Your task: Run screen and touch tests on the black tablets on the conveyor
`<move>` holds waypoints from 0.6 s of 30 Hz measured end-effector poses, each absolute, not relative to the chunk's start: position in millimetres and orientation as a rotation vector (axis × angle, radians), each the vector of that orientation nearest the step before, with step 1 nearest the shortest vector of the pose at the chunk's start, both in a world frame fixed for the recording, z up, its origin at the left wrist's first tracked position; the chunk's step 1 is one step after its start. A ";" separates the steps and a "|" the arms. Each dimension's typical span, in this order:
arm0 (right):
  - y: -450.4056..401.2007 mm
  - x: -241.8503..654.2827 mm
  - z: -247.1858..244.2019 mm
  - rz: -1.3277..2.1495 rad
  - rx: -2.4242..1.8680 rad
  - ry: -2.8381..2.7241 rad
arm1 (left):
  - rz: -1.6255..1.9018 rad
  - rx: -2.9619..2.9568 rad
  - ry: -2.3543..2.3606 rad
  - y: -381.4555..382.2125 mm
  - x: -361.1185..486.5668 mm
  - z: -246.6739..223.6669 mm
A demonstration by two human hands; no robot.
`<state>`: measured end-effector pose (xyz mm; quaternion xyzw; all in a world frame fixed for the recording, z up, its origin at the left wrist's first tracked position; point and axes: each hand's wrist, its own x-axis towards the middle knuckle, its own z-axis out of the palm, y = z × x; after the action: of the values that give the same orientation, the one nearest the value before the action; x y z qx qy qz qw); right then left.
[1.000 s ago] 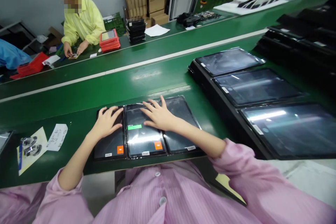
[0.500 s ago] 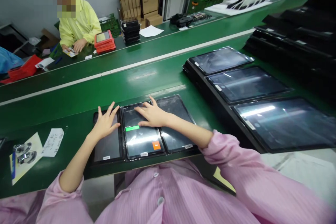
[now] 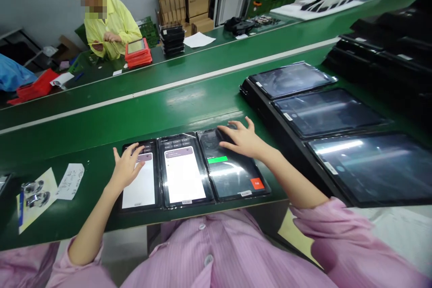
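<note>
Three tablets lie side by side on the green bench. My left hand (image 3: 126, 168), fingers spread and holding nothing, is over the upper part of the left tablet (image 3: 138, 191), whose screen shows a white panel. The middle tablet (image 3: 184, 175) also shows a white panel, with a purple band at its top. Over the upper part of the right tablet (image 3: 232, 180) is my right hand (image 3: 245, 139), fingers apart and nothing held. That tablet's dark screen has a green bar and an orange-red square. Whether the fingertips touch the glass I cannot tell.
Stacked tablets (image 3: 330, 112) stand to the right, with more dark stacks behind. Paper notes (image 3: 70, 181) and a yellow sheet (image 3: 50, 180) with shiny parts lie left. Across the bench, a person in yellow (image 3: 114, 22) is near red cases (image 3: 138, 56).
My right hand has moved from the middle tablet to the right one. White panels have appeared on the left and middle screens, and a green bar on the right one. The person opposite raised their hands.
</note>
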<state>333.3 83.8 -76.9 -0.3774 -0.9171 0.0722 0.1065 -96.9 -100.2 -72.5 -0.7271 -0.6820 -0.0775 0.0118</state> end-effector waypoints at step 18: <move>71.7 260.5 -74.2 -0.007 -0.942 -2.788 | -0.252 -2.182 -2.094 -90.4 -87.3 -58.7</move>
<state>260.5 71.7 -74.2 -0.3186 -0.9427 -0.0023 0.0991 -87.3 -90.4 -58.7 -0.7180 -0.6891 -0.0828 0.0533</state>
